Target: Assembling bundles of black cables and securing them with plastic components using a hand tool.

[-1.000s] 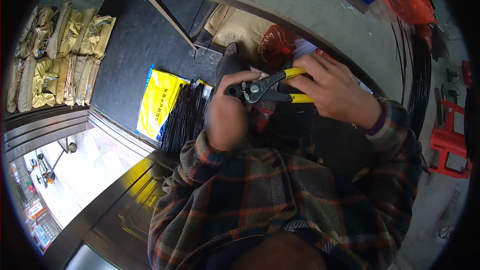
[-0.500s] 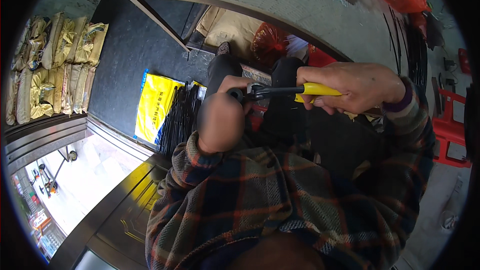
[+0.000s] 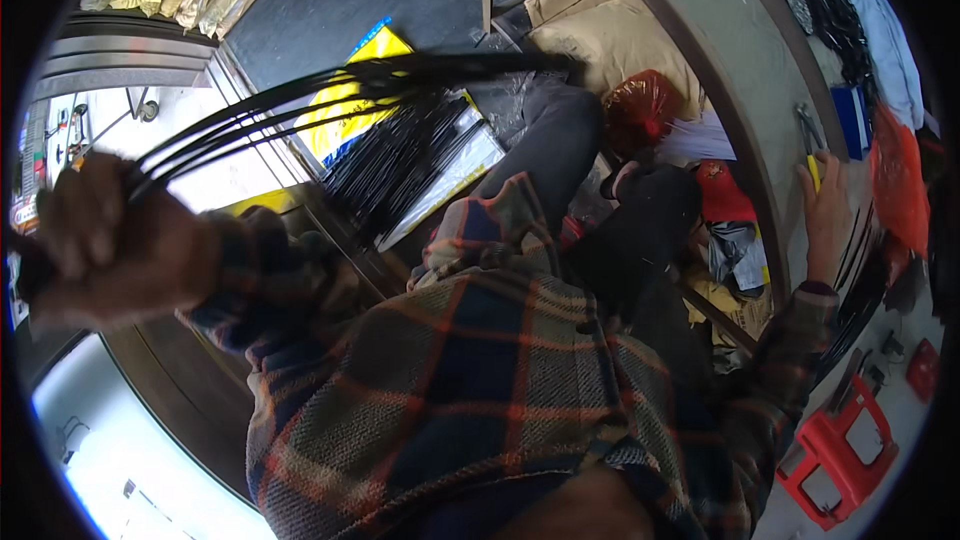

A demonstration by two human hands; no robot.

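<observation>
Out at the far left, my left hand (image 3: 120,240) is closed round one end of a bundle of thin black strips (image 3: 300,105). The strips arc rightward over my lap, blurred by motion. Beneath them lies a pile of similar black strips (image 3: 385,175), partly on a yellow plastic bag (image 3: 345,125). On the right, my right hand (image 3: 828,220) rests at the worktable's surface. Its fingers are round the yellow handle of a pair of pliers (image 3: 813,160), whose dark jaws point away from me.
The worktable (image 3: 720,10) curves along the right side. On it are a blue box (image 3: 853,120) and a red plastic bag (image 3: 897,180). A red stool (image 3: 850,450) stands at lower right. Paper sacks (image 3: 620,35) and a tied red bag (image 3: 645,105) lie beyond my legs.
My left hand has swung far left, now with the bundle of black strips. My right hand has taken the pliers from over my lap to the worktable. The view has turned.
</observation>
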